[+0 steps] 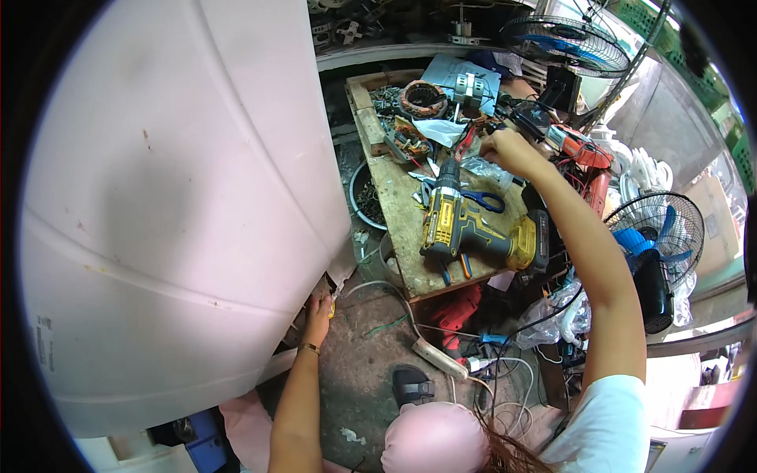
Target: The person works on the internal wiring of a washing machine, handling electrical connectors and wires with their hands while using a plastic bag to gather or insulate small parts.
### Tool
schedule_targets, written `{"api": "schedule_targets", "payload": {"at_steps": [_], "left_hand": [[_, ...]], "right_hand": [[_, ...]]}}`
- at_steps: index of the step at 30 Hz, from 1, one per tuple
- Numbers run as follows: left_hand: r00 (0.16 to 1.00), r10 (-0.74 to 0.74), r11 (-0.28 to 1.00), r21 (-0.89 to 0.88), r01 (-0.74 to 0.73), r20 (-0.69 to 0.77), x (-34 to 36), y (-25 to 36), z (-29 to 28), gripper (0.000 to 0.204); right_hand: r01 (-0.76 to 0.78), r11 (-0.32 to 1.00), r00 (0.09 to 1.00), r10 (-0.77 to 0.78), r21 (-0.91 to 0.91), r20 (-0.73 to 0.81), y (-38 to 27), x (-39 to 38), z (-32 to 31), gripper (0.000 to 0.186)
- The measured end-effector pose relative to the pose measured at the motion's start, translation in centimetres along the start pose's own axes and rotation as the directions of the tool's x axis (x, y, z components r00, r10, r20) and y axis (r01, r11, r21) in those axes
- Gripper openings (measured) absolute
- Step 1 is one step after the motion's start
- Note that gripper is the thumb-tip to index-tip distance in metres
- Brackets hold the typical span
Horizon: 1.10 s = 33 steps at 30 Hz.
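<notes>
My left hand (pixel 318 314) is low at the torn lower edge of a large white panel (pixel 181 197), fingers curled by a small yellow piece I cannot make out. My right hand (pixel 505 150) reaches over the wooden work board (pixel 394 236), closed among small tools near red-handled pliers (pixel 467 139); what it grips is unclear. Below it lie blue-handled scissors (pixel 485 200) and a yellow-and-black cordless drill (pixel 449 229). A copper-wound motor ring (pixel 422 98) and metal parts sit at the board's back.
Fans (pixel 564 43) (pixel 654 236) stand at right, near an orange-red power tool (pixel 576 146). A basin (pixel 367 201) of small parts is beside the board. A red drill (pixel 457 315), a power strip (pixel 438 355), tangled cables and a dark sandal (pixel 412 382) lie below.
</notes>
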<state>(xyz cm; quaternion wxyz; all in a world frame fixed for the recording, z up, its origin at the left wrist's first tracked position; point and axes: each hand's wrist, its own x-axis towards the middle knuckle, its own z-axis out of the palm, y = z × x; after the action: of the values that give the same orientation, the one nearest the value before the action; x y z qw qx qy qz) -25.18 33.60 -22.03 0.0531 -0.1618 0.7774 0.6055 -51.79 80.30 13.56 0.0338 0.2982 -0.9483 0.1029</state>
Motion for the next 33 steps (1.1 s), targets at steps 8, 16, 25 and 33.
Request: {"api": "schedule_targets", "payload": {"at_steps": [8,16,25,33], "left_hand": [[0.998,0.058,0.998,0.027,-0.057,-0.032,-0.8,1.7,1.3,0.063],[0.996,0.089,0.994,-0.069,-0.087,0.028,-0.3,0.7,0.5,0.056],[0.999,0.028,0.949,-0.316,-0.019,0.023,-0.7,0.4,1.4,0.037],[0.997,0.012,0.742,-0.667,-0.062,-0.08,-0.9,-1.2,-0.5,0.026]], "right_hand": [[-0.249,0.967,0.963,0.241,0.058,0.118,2.1,-3.2,1.5,0.018],[-0.198,0.928,0.978,0.209,-0.316,0.002,0.8,-3.7,5.3,0.013],[-0.217,0.953,0.83,0.295,0.213,-0.473,-9.9,-7.8,-3.3,0.012],[-0.168,0.618,0.979,0.193,0.768,0.059,-31.0,-13.9,19.2,0.014]]}}
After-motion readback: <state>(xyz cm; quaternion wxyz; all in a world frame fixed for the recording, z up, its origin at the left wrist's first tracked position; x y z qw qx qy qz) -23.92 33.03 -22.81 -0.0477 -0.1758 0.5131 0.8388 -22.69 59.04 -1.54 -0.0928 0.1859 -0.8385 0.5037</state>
